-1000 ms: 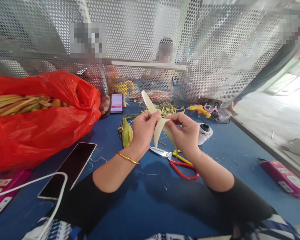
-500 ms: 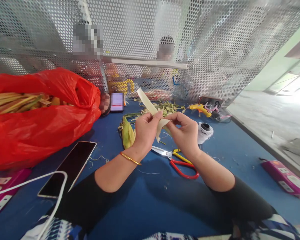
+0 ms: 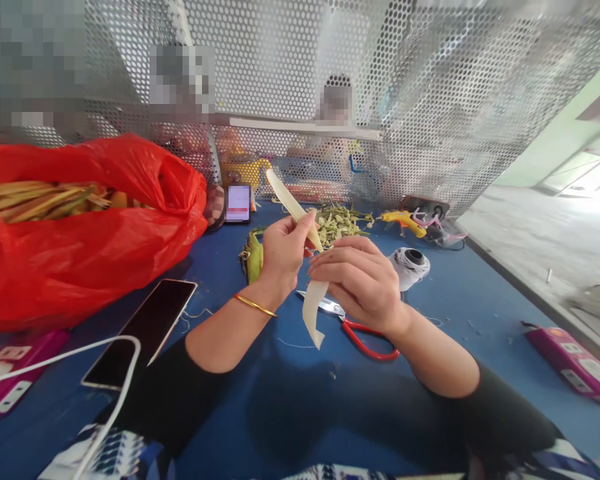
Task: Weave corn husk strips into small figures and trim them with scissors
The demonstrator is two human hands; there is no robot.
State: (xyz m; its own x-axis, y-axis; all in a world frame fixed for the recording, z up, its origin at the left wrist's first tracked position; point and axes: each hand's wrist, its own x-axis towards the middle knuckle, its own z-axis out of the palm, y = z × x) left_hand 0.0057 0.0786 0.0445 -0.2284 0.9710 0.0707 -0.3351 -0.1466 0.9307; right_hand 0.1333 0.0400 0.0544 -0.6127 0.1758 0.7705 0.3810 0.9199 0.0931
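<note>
At a blue table [image 3: 480, 293], a person's left hand [image 3: 283, 257] pinches a pale strip [image 3: 286, 197] pointing toward eleven o'clock, while the right hand [image 3: 363, 280] grips a pale tail [image 3: 311, 312] hanging toward six; whether the two join is hidden. Work appears midway, the held piece unfinished: greenish scraps [image 3: 342, 221] lie heaped at one o'clock, and stalk-like lengths [image 3: 40, 198] fill a red bag [image 3: 95, 243] at nine.

no legible text or numbers, upright phone screen [image 3: 237, 203] blurred
</note>
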